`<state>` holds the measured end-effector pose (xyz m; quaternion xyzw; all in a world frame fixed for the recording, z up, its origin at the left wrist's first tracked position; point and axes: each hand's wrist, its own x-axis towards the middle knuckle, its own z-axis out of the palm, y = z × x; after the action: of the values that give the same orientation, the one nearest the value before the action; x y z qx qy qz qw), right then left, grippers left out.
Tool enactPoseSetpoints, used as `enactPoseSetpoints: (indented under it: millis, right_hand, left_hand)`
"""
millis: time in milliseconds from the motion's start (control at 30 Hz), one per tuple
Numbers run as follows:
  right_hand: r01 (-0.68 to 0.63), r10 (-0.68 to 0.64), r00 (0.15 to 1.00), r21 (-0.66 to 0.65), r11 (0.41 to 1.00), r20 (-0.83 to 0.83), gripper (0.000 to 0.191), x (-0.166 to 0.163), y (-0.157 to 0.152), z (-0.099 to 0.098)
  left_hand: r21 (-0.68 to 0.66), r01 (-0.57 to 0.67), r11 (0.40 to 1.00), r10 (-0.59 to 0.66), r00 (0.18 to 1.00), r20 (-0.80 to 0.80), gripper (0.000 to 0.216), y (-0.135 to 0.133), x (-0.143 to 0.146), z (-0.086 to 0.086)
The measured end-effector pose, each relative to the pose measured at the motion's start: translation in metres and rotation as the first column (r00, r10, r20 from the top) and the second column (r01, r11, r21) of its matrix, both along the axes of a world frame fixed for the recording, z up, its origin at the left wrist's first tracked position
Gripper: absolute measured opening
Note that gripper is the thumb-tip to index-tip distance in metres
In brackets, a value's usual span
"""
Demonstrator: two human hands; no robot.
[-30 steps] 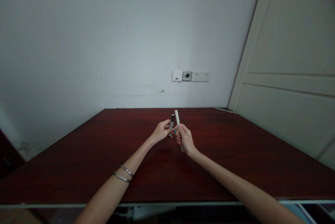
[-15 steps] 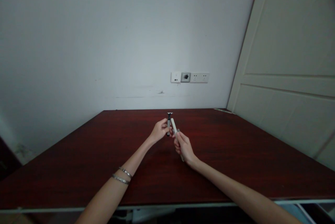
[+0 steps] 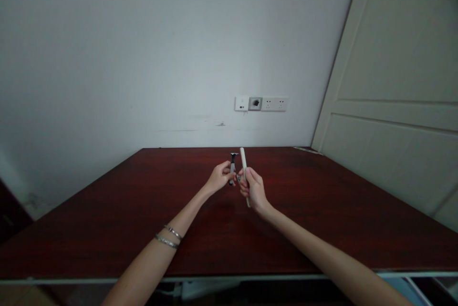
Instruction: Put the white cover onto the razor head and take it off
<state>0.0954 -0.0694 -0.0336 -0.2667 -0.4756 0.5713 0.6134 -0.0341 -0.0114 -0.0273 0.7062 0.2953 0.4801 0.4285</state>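
Both hands are raised over the middle of a dark red wooden table (image 3: 107, 220). My left hand (image 3: 220, 178) is closed round a small dark tool with a metal T-shaped head (image 3: 233, 159), held upright. My right hand (image 3: 253, 190) is wrapped round a long cream-white stick (image 3: 244, 160) that stands nearly upright, its lower end poking out below the palm. The two objects are side by side, almost touching. Two silver bangles (image 3: 168, 237) circle my left wrist.
A white wall rises behind the table, with a row of sockets and a switch (image 3: 261, 104). A cream panelled door (image 3: 397, 106) stands at the right. The table's front edge has a pale trim (image 3: 214, 278).
The cream stick has swung from a left lean back to nearly upright and risen slightly. My right hand has lifted a little. My left hand has hardly moved.
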Motion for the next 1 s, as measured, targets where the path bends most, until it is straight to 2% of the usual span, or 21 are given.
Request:
enactPoseSetpoints:
  millis: [67,200,367,567,700,833,933,1000]
  right_hand:
    - [-0.014,0.014,1.000,-0.006,1.000,0.001,0.039,-0.001,0.001,0.002]
    - [-0.074,0.079,0.995,-0.091,0.993,0.057,0.041,-0.003,-0.001,-0.006]
    - [-0.037,0.037,0.999,-0.006,0.999,-0.009,0.039,-0.005,0.002,-0.002]
    - [-0.117,0.121,0.991,-0.064,0.991,0.059,0.039,-0.011,-0.002,-0.004]
    - [-0.064,0.064,0.998,-0.027,0.998,-0.002,0.039,-0.014,-0.002,-0.001]
    - [-0.132,0.141,0.984,-0.085,0.988,0.113,0.041,-0.015,-0.005,-0.004]
    - [-0.110,0.111,0.987,-0.021,0.994,0.117,0.039,-0.011,-0.004,-0.001]
    - [-0.058,0.053,0.994,0.042,0.997,0.095,0.037,-0.006,0.000,0.007]
  left_hand:
    - [0.004,0.002,1.000,-0.002,1.000,-0.002,0.021,0.000,0.000,0.000]
    - [0.034,-0.038,0.999,0.038,0.999,0.009,0.018,-0.001,0.001,0.001]
    - [0.023,-0.013,1.000,0.013,1.000,-0.009,0.018,0.000,0.000,0.000]
    - [0.031,-0.054,0.998,0.055,0.998,-0.027,0.015,0.006,-0.002,-0.005]
    - [0.059,-0.057,0.997,0.058,0.998,-0.015,0.019,0.008,-0.002,-0.007]
    - [0.034,-0.065,0.997,0.066,0.997,-0.028,0.017,0.006,-0.002,-0.006]
    - [0.066,-0.127,0.990,0.131,0.989,-0.063,0.018,0.005,-0.005,-0.005]
    - [0.107,-0.219,0.970,0.229,0.969,-0.092,0.018,0.005,-0.007,-0.004]
